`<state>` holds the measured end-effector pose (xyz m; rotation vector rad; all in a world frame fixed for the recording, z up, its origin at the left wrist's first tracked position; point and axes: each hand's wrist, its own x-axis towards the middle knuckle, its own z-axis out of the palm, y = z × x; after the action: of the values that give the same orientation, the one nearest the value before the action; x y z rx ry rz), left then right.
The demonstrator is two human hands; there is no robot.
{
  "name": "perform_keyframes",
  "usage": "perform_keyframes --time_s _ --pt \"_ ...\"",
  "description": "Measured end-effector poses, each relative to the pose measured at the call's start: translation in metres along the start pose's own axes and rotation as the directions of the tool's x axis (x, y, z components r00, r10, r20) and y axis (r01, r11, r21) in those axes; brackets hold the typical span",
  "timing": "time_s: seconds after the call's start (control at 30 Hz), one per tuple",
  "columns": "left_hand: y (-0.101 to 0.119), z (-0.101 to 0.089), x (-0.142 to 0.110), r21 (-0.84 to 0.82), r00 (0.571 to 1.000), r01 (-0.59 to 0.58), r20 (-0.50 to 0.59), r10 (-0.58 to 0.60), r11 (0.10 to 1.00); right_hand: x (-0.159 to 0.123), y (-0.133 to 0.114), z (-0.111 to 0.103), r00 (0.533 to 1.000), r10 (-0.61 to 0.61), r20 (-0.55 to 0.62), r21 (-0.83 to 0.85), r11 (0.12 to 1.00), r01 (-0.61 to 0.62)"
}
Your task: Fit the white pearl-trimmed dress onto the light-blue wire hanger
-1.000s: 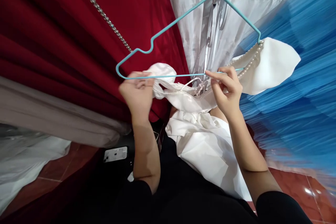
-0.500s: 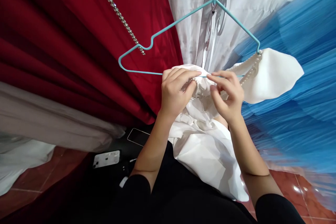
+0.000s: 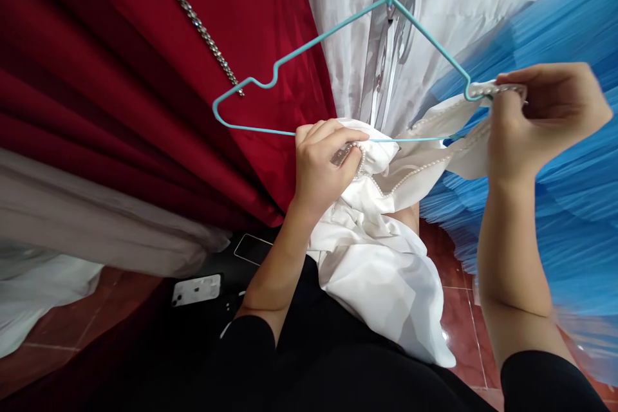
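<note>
A light blue hanger point(image 3: 333, 33) hangs in front of me, its hook at the top of the view. Over its right end lies part of a white garment point(image 3: 381, 277) trimmed with small pearl beads; the rest of the cloth drapes down onto my lap. My left hand point(image 3: 324, 164) is closed around the hanger's bottom bar and the bunched, beaded cloth beside it. At the hanger's right tip, my right hand point(image 3: 541, 116) pinches the beaded strap of the garment between thumb and fingers.
Red fabric point(image 3: 232, 32) with a jewelled strip point(image 3: 197, 19) hangs at left, and blue tulle point(image 3: 570, 206) at right. White drapes and a metal frame point(image 3: 386, 71) stand behind the hanger. A white phone point(image 3: 197, 290) and a dark-screened phone point(image 3: 253, 249) lie at lower left.
My right hand has moved from the middle of the bottom bar out to the right tip and taken hold of the beaded strap there. My left hand stays in place.
</note>
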<state>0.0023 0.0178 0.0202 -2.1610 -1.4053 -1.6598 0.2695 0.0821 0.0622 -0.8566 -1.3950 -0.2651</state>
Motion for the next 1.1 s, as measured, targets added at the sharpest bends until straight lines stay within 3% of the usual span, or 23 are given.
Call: perform_keyframes --time_s 0.1,0.2,0.3,0.4,0.5,0.57,0.67,0.73,0.8,0.87,0.93,1.0,1.1 --pt "-0.002 -0.002 0.001 0.011 1.0 0.012 0.007 -0.012 1.0 0.004 0.019 -0.009 0.992 0.104 -0.065 0.049 0.994 -0.101" --pt "-0.005 -0.002 0.001 0.014 1.0 0.015 0.003 -0.015 1.0 -0.016 0.037 -0.018 0.983 0.168 -0.075 0.065 0.984 -0.164" --pt "-0.005 0.003 -0.001 0.0 1.0 0.024 0.007 -0.024 1.0 -0.056 0.04 -0.027 0.982 0.097 -0.161 0.031 0.995 -0.093" --pt "-0.001 0.012 -0.001 -0.021 0.998 0.053 0.023 -0.053 0.998 -0.089 0.027 -0.031 0.979 -0.047 -0.201 -0.002 0.999 0.047" --pt "0.003 0.019 0.0 -0.04 0.998 0.056 0.026 -0.055 0.998 -0.095 0.002 -0.024 0.986 -0.163 -0.042 0.012 0.986 0.164" --pt "0.004 0.019 0.001 -0.058 0.999 0.048 0.025 -0.046 0.997 -0.089 -0.017 -0.012 0.966 -0.199 0.165 0.088 0.978 0.187" --pt "0.004 0.013 0.001 -0.076 0.998 0.04 0.053 -0.036 0.996 -0.079 -0.038 0.008 0.853 -0.18 0.49 0.217 0.973 0.081" --pt "0.002 0.008 -0.003 -0.133 0.995 0.03 0.095 -0.017 0.991 -0.079 -0.043 0.018 0.841 -0.139 0.523 0.237 0.971 0.014" --pt "0.0 0.002 -0.013 -0.238 0.996 0.013 0.087 0.007 0.971 -0.081 -0.044 0.024 0.886 -0.09 0.456 0.228 0.973 -0.019" --pt "-0.006 -0.002 -0.027 -0.322 1.0 0.002 0.009 0.001 0.947 -0.084 -0.041 0.025 0.905 -0.07 0.42 0.23 0.973 -0.031" --pt "-0.016 -0.006 -0.042 -0.362 0.994 0.052 -0.072 -0.084 0.931 -0.086 -0.039 0.026 0.905 -0.066 0.42 0.239 0.97 -0.04" --pt "-0.032 -0.01 -0.053 -0.386 0.956 0.207 -0.117 -0.271 0.899 -0.085 -0.038 0.027 0.91 -0.058 0.41 0.243 0.969 -0.048" --pt "-0.067 -0.021 -0.052 -0.411 0.81 0.392 -0.271 -0.521 0.823 -0.083 -0.038 0.027 0.916 -0.042 0.4 0.22 0.974 -0.051"
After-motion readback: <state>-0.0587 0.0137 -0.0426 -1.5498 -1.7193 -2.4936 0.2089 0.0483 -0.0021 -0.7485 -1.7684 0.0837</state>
